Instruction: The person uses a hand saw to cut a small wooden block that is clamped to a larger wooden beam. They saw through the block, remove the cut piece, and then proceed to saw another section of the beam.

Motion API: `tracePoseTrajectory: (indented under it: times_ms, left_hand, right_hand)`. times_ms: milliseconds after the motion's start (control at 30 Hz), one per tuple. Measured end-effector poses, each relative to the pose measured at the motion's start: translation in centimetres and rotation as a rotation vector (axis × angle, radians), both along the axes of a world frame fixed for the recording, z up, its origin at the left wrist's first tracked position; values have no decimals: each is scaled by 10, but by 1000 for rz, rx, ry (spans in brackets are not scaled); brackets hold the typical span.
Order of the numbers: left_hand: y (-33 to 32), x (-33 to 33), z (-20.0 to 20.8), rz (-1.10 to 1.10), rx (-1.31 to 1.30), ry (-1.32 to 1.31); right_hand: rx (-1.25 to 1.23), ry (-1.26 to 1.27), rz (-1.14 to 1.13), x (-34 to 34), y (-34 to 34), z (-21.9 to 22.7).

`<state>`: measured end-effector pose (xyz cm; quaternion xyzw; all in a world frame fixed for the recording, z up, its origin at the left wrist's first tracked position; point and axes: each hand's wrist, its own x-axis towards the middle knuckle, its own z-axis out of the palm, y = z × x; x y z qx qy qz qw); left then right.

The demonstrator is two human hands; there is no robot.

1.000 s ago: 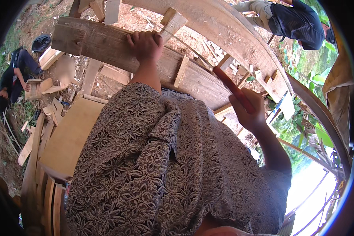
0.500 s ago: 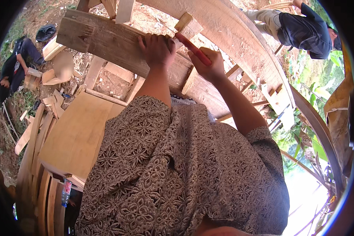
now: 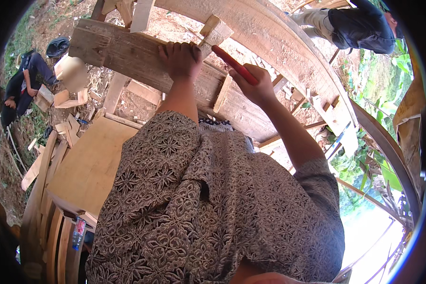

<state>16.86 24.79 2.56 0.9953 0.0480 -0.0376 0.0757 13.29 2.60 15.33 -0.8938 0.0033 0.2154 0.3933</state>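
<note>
My left hand (image 3: 181,60) is closed at the far edge of a rough plank (image 3: 132,52), its fingers curled down. A pale wood piece (image 3: 217,31) juts up and away from beside that hand, which appears to grip its near end; the hold itself is mostly hidden. In my right hand (image 3: 256,85) is the red handle (image 3: 234,64) of a tool, my fist wrapped round its near end. The handle slants up and left, its tip close to the wood piece. What blade or head the tool has is too thin or hidden to make out.
A long curved timber (image 3: 270,38) arches beyond the plank. On the left stand a smooth wooden panel (image 3: 87,163), stacked boards (image 3: 45,189) and a plastic bottle (image 3: 78,234). One person (image 3: 21,87) sits at far left; another (image 3: 359,28) is at upper right. Offcuts litter the ground.
My left hand and the wood piece sit slightly further left. The red handle has dropped a little lower and drawn back from the wood piece. The person at upper right appears higher in view.
</note>
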Motion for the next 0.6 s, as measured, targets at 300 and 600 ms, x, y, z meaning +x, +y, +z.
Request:
tracePoseTrajectory:
  times_ms: [300, 600]
  left_hand:
    - [2, -2, 2, 2, -67, -101]
    - [-3, -1, 2, -31, -71, 23]
  right_hand:
    - [-189, 18, 50, -43, -52, 156]
    - [-73, -2, -78, -4, -6, 68]
